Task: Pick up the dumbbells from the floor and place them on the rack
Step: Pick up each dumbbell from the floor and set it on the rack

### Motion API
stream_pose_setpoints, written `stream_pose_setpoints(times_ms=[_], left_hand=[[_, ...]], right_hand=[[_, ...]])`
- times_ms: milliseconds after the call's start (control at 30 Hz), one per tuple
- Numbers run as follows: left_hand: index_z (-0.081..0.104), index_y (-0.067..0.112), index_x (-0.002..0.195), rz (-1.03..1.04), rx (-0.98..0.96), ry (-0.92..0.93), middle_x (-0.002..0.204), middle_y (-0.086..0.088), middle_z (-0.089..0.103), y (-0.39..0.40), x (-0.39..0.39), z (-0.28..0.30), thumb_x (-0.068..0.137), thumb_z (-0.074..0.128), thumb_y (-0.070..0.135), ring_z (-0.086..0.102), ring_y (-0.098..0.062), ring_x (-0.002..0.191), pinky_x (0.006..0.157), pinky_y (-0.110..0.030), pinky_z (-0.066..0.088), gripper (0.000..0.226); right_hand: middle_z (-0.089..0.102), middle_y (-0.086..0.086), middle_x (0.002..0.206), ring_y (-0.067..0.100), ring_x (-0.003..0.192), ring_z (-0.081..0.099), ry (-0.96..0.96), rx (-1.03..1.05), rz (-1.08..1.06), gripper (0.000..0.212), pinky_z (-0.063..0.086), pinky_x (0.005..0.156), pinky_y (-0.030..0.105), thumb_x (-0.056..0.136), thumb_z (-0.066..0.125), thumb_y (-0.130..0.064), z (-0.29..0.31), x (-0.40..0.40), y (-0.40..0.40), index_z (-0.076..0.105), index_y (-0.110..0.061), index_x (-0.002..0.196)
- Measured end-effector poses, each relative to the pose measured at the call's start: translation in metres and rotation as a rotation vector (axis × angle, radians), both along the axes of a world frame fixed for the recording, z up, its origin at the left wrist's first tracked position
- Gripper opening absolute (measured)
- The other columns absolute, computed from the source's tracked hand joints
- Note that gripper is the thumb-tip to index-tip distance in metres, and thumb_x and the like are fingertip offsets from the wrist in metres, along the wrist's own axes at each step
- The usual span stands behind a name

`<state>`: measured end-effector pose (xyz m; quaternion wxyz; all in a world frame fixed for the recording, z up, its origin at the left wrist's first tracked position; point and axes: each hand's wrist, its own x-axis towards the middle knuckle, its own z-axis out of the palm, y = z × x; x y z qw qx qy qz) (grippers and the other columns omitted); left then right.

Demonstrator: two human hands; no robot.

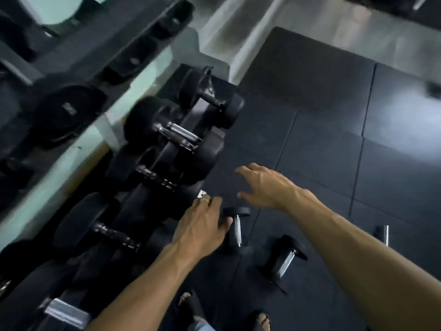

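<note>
A black dumbbell rack (133, 206) runs along the left, holding several black dumbbells with chrome handles (181, 134). Three small dumbbells lie on the black rubber floor: one (237, 229) just right of my left hand, a second (285, 259) further right, a third (384, 235) partly hidden behind my right forearm. My left hand (202, 225), with a ring on one finger, hovers beside the rack's front edge with its fingers spread. My right hand (265, 187) is stretched out over the floor, fingers apart. Neither hand holds anything.
A mirror (55, 96) behind the rack reflects the weights. Black rubber floor tiles (334, 130) extend to the right, with pale flooring (262, 25) beyond. My feet in sandals (191, 306) stand near the bottom edge.
</note>
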<state>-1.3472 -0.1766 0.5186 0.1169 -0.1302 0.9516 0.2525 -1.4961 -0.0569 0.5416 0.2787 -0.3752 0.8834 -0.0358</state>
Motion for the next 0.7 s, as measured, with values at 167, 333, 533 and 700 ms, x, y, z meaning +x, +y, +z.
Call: stream_pose_setpoints(times_ms=[167,333,533,700], left_hand=[[0.046,0.017,0.13,-0.047,0.041,-0.112,0.122,-0.006,0.051,0.068,-0.011,-0.073,0.094,0.05,0.045,0.049,-0.025,0.117,0.094,-0.036,0.044,0.047],[0.042,0.015,0.136,-0.057,0.108,-0.24,0.126,-0.008,0.05,0.102,-0.019,-0.161,0.094,0.051,0.044,0.047,-0.026,0.122,0.097,-0.035,0.041,0.052],[0.045,0.016,0.132,-0.028,0.166,-0.382,0.125,-0.01,0.052,0.094,-0.039,-0.286,0.092,0.053,0.042,0.051,-0.03,0.119,0.098,-0.038,0.041,0.048],[0.046,0.016,0.132,0.056,0.229,-0.467,0.128,-0.01,0.051,0.085,-0.062,-0.401,0.09,0.059,0.042,0.049,-0.027,0.122,0.098,-0.034,0.04,0.051]], right_hand=[[0.049,0.01,0.128,0.034,0.118,0.053,-0.067,0.035,-0.09,0.063,0.046,0.094,0.041,0.09,0.059,-0.041,-0.075,-0.006,0.074,0.035,-0.019,0.144],[0.049,0.01,0.128,0.034,0.116,0.054,-0.166,0.07,-0.184,0.067,0.043,0.091,0.038,0.089,0.061,-0.037,-0.165,-0.009,0.116,0.03,-0.019,0.146],[0.049,0.01,0.13,0.033,0.118,0.054,-0.242,0.095,-0.296,0.07,0.045,0.094,0.038,0.086,0.065,-0.033,-0.298,-0.024,0.103,0.031,-0.021,0.146],[0.046,0.011,0.132,0.034,0.116,0.053,-0.259,0.046,-0.379,0.078,0.047,0.091,0.041,0.085,0.069,-0.036,-0.424,-0.039,0.088,0.026,-0.022,0.148]])
